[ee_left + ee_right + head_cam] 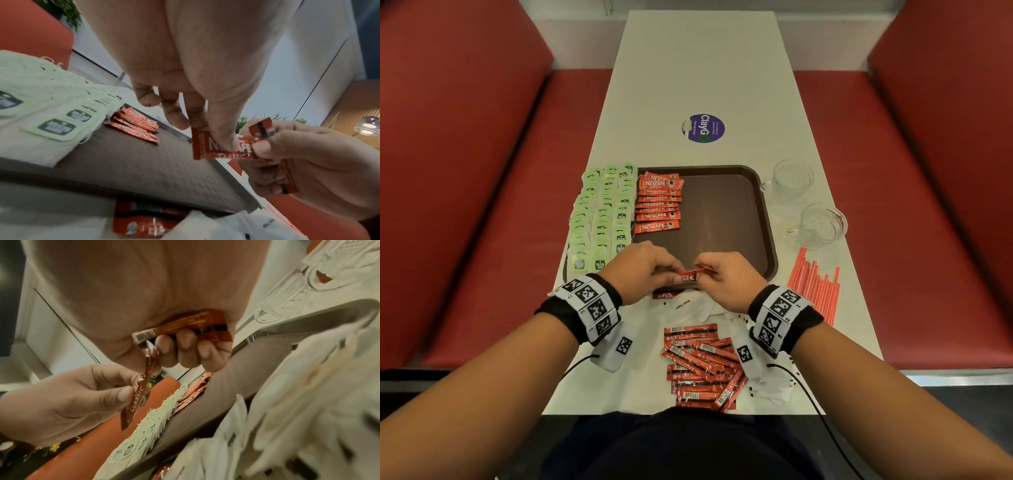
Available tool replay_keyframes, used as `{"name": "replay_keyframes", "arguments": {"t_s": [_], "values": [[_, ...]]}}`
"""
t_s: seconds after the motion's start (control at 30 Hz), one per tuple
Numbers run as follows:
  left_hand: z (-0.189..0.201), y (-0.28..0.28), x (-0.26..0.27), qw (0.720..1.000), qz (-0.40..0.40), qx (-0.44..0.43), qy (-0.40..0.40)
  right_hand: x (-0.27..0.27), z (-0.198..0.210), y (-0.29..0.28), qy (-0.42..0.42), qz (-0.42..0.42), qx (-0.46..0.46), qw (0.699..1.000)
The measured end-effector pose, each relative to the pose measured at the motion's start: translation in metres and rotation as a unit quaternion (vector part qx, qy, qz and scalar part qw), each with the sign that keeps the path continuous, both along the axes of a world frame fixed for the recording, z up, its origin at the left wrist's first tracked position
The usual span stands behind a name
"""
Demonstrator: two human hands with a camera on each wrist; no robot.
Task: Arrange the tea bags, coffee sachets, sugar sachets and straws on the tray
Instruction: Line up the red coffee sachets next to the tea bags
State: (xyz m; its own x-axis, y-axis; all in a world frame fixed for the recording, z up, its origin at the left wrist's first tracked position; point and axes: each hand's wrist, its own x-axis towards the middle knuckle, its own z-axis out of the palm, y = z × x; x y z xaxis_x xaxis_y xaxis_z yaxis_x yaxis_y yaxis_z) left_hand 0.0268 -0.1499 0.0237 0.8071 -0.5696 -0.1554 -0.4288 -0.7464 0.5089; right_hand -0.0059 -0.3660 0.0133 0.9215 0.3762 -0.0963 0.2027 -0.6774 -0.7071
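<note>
Head view, coffee sachet [689, 276] pinched between both hands — above tray [726, 209]

**Bare arms with tagged wristbands**

Both forearms are bare. Each wrist wears a black fabric band [566, 313] wrapped with white panels printed with square black-and-white codes [777, 317]. A thin black cable [822, 411] trails from each band. The torso wears dark clothing [688, 445].

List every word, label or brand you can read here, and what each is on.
"NESCAFE CLASSIC": coffee sachets on the tray, and the sachet both hands pinch.
"ClayGo": round table sticker; its small print is unreadable.
"White Sugar": white sachet.
Tea bag tags: logo too blurred.
</note>
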Motion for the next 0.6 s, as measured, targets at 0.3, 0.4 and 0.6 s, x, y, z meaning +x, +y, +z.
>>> {"name": "replay_keyframes", "arguments": {"t_s": [0.3,0.4,0.6], "values": [[-0.016,0.011,0.060,0.976,0.182,0.121,-0.006,0.016,0.005,-0.008,0.052,-0.056,-0.013,0.997],[-0.025,0.010,0.068,0.966,0.162,0.200,-0.020,0.019,0.009,-0.010,0.060,-0.061,-0.003,0.996],[-0.035,0.007,0.075,0.963,0.137,0.227,-0.040,0.031,0.004,-0.013,0.047,-0.088,-0.008,0.995]]}}
